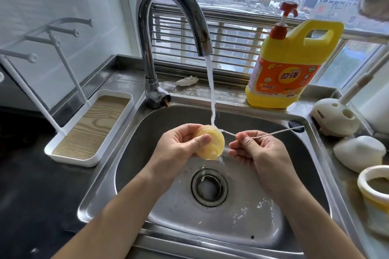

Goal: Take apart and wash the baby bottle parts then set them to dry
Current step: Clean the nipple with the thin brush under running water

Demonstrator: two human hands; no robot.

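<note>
A white drying rack with a wood-patterned tray stands on the dark tabletop at the far left. The faucet arches over the steel sink, and its water stream falls onto the upper edge of 1 round, yellowish bottle part. The left hand holds this part above the drain, with the thumb pressed on its face and the fingers curled behind it. The bristled tip of a thin white brush touches the part's upper right edge. The right hand pinches the brush's wire handle between thumb and forefinger. Behind the sink stands a yellow detergent jug with a red pump. On the right tabletop sit a white brush holder, a white dome piece and a white-and-yellow ring.
</note>
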